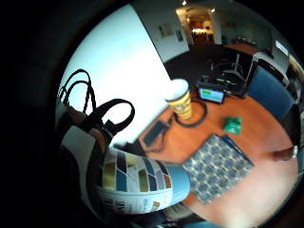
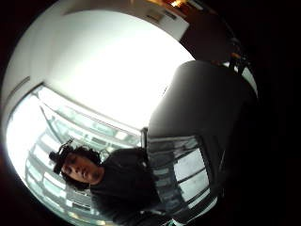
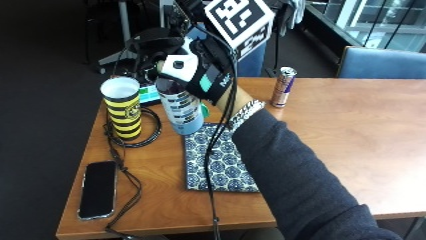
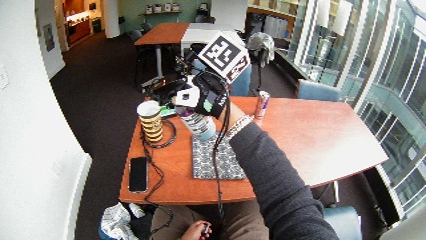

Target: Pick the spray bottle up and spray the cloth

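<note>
Fingers [image 3: 174, 64] of the gloved right hand [image 3: 200, 70] curl around the spray bottle [image 3: 180, 107], gripping it near its top and holding it lifted above the table [image 3: 346, 130], over the far edge of the patterned cloth [image 3: 216, 162], beside a striped cup [image 3: 123, 107]
</note>
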`<state>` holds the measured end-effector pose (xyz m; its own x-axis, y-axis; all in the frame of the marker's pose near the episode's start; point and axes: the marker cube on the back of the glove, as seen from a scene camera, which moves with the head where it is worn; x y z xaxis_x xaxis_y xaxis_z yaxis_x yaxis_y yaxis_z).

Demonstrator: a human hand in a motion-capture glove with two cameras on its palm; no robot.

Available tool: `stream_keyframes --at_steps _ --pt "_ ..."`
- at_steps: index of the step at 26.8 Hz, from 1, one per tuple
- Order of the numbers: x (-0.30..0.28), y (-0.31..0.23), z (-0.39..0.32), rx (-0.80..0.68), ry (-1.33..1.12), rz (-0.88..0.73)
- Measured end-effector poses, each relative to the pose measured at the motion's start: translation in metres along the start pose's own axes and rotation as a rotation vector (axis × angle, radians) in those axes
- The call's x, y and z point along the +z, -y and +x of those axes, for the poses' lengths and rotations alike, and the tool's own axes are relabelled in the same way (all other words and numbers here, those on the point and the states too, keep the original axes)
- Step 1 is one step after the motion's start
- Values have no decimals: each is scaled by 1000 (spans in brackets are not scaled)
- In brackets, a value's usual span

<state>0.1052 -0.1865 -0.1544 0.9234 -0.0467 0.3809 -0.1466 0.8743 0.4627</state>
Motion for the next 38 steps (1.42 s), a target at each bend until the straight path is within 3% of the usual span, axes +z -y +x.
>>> stream_keyframes --at_steps 4,7,17,38 --pt "34 -7 37 0 220 281" --pt "61 -24 54 29 313 353" --pt "107 -44 74 33 286 340" --pt "122 -57 84 134 296 266"
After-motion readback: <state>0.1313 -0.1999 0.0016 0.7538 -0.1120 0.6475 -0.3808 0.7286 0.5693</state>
